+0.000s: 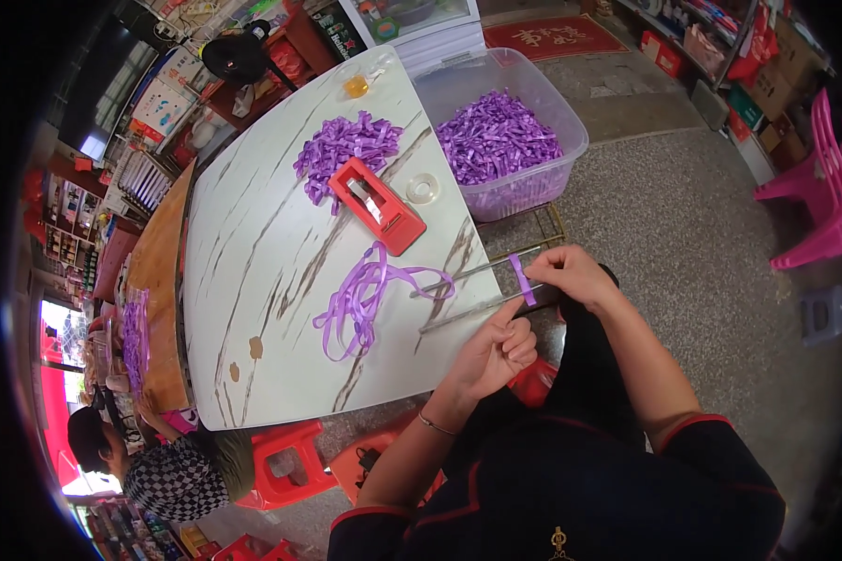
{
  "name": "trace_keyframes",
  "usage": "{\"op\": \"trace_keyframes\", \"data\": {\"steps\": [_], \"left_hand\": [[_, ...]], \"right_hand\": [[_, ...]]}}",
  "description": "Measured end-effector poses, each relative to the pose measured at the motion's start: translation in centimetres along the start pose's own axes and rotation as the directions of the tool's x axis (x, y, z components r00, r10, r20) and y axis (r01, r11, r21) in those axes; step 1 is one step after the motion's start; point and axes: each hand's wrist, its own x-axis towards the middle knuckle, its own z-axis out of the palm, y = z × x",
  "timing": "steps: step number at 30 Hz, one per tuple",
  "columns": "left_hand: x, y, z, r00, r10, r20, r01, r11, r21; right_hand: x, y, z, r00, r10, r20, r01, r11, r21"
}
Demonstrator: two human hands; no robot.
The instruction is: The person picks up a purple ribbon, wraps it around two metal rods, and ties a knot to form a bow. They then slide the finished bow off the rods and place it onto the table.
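A thin metal frame of parallel rods [465,315] juts past the table edge toward my lap. Around its near end is a short band of purple ribbon [522,280]. My right hand [575,276] pinches this ribbon at its right side between thumb and fingers. Just below, my left hand [498,355] points its index finger at the ribbon's lower end, apparently touching the rod, with its other fingers curled and nothing visible in them. Loose purple ribbon [370,290] lies in long loops on the table, its strand reaching the rods. A red tape dispenser [379,206] stands beyond it.
On the white marbled table [262,243] lie a purple ribbon pile [346,150] and a tape roll [423,189]. A clear plastic tub [524,194] of purple ribbon pieces stands beyond the right edge. Red stools [290,467] and another person [178,472] are at the left.
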Motion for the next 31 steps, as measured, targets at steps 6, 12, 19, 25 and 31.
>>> {"op": "trace_keyframes", "data": {"steps": [6,12,19,25,31], "left_hand": [[0.0,-0.1,0.1,1.0,-0.001,-0.008,0.001,1.0,0.003],[-0.2,-0.1,0.1,0.999,0.004,-0.046,-0.006,1.0,-0.03],[0.1,-0.2,0.0,1.0,0.01,-0.019,-0.01,1.0,-0.004],[-0.1,-0.1,0.0,0.999,0.033,0.004,-0.033,0.999,-0.005],[-0.1,0.0,-0.2,0.999,0.005,-0.038,-0.006,1.0,-0.026]], "right_hand": [[2.9,5.2,0.4,0.832,0.2,0.518,-0.495,0.689,0.529],[2.4,8.1,8.5,0.897,0.106,0.428,-0.44,0.147,0.886],[3.3,9.6,8.5,0.884,-0.273,0.38,-0.35,0.156,0.924],[0.9,1.2,0.5,0.857,0.148,0.493,-0.464,0.638,0.614],[1.6,-0.7,1.5,0.861,0.25,0.443,-0.456,0.765,0.455]]}}
